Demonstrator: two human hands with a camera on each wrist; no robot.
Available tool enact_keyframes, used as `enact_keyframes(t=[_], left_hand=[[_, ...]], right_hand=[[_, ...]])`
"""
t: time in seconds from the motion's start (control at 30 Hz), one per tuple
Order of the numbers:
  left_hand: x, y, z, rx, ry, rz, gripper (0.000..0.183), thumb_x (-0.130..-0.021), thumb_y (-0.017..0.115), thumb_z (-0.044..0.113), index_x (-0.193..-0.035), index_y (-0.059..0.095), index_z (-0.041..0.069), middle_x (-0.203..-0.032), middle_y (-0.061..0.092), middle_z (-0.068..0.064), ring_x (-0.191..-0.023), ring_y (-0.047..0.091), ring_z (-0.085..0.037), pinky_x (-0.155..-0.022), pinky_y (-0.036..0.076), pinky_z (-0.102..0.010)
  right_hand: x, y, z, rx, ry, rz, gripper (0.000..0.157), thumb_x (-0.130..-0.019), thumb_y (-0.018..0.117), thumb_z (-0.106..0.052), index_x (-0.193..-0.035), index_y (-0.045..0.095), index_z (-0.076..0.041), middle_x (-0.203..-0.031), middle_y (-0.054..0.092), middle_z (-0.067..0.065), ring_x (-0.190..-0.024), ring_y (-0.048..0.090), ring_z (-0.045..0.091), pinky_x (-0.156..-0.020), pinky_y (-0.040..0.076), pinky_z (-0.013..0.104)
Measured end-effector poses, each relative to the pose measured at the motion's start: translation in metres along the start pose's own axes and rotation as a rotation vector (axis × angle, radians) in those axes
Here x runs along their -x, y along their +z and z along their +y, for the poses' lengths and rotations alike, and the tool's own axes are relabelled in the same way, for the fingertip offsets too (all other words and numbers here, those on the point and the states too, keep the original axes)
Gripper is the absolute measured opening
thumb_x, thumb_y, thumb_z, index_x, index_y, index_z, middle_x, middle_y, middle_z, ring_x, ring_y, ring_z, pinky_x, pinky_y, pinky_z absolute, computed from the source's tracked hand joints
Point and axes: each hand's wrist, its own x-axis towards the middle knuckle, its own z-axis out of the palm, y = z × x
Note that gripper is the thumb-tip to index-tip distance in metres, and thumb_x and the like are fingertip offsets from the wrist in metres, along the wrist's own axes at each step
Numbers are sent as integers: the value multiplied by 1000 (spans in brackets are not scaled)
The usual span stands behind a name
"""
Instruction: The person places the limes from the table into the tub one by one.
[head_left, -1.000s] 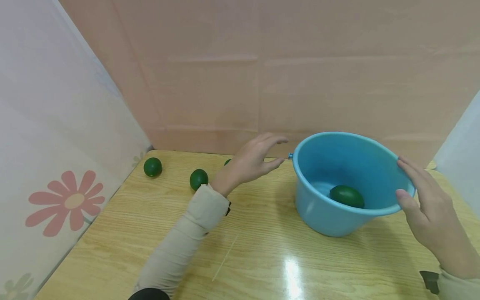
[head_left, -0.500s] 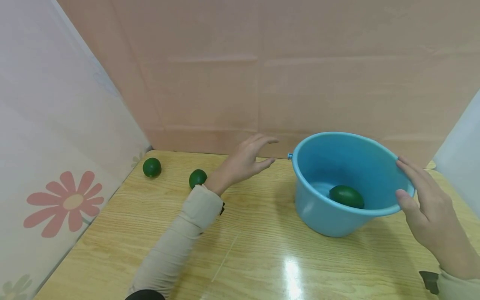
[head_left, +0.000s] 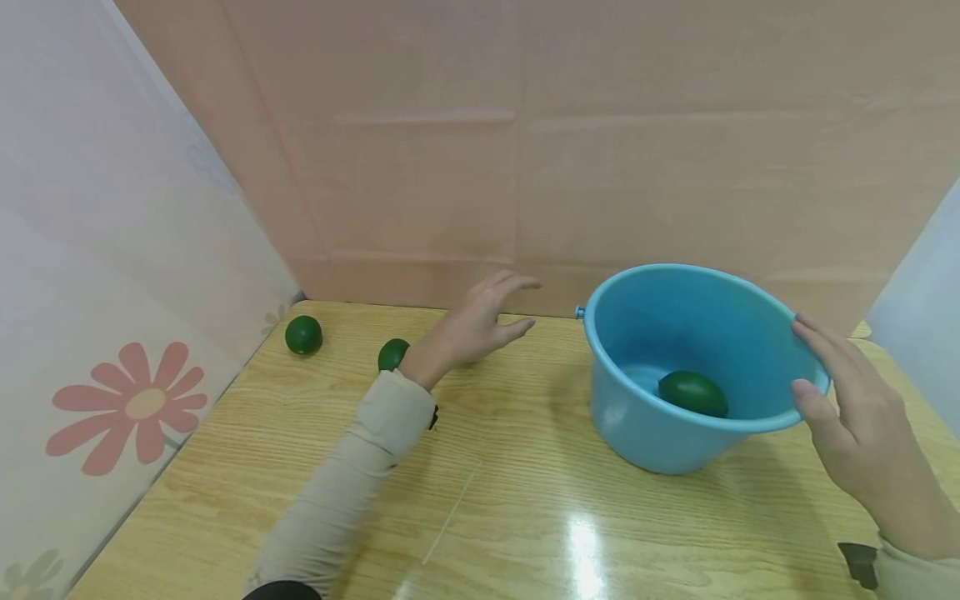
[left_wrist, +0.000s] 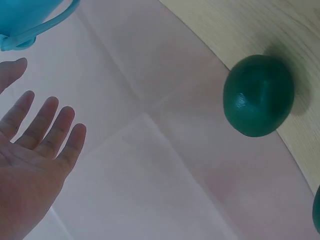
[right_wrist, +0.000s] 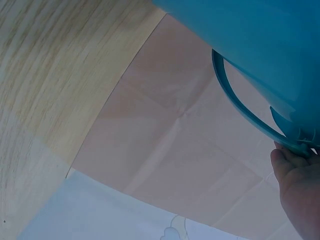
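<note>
My left hand (head_left: pixel 468 327) hovers over the far part of the table, left of the blue bucket (head_left: pixel 660 442). Its fingers are extended and thumb apart, with nothing in them; the left wrist view shows the bare palm. A smooth dark green round fruit (head_left: pixel 392 354) sits by that wrist, partly covered by it. In the left wrist view, a green fruit (left_wrist: pixel 258 96) appears large. My right hand (head_left: pixel 862 417) holds the bucket's right rim, fingers curled by the handle (right_wrist: pixel 245 112) in the right wrist view. Inside the bucket lies an oval green fruit (head_left: pixel 692 393).
Another green fruit (head_left: pixel 303 335) stands at the table's far left corner. The wooden table (head_left: pixel 517 492) ends at a pinkish backdrop (head_left: pixel 420 167). A white sheet with a printed red flower (head_left: pixel 142 404) borders the left side.
My left hand has drawn left, away from the bucket, and now hides a small green fruit that showed behind it earlier. The right hand and bucket have hardly moved.
</note>
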Motion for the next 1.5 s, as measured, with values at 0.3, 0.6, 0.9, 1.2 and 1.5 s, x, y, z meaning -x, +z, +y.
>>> enact_keyframes(t=[0.3, 0.6, 0.9, 1.2, 1.5], left_hand=[[4, -2, -10, 16, -46, -51, 51, -96, 67, 20, -143, 50, 11, -146, 51, -6, -138, 46, -24, -113, 41, -42], [9, -3, -22, 13, -43, -63, 51, -94, 68, 17, -142, 51, 11, -146, 51, -5, -139, 46, -24, -113, 41, -42], [14, -2, -33, 3, -33, -74, 50, -95, 68, 17, -141, 52, 10, -146, 51, -7, -134, 48, -24, -109, 44, -42], [19, -1, -40, 24, -79, -97, 53, -94, 69, 17, -143, 50, 11, -147, 50, -6, -137, 46, -24, -112, 42, -43], [23, 3, -49, 35, -90, -96, 54, -93, 71, 15, -143, 50, 12, -147, 50, -5, -141, 43, -25, -114, 40, -42]], right_hand=[[-1, 0, -2, -4, 8, -7, 48, -104, 43, -15, -149, 41, 0, -159, 35, -8, -144, 28, -5, -112, 16, 6], [-1, -1, -2, -2, 3, -2, 48, -104, 43, -15, -149, 41, 0, -159, 35, -8, -144, 28, -6, -111, 18, 5], [-1, -1, -2, -10, -3, 2, 47, -102, 43, -13, -148, 42, 1, -159, 36, -9, -143, 29, -7, -112, 18, 6], [-2, -2, -2, -13, 5, -1, 48, -101, 43, -10, -148, 42, 0, -159, 36, -8, -143, 29, -7, -112, 18, 6], [-1, -2, 0, -11, 3, -6, 48, -102, 43, -12, -148, 42, 0, -159, 36, -8, -143, 29, -7, -111, 18, 5]])
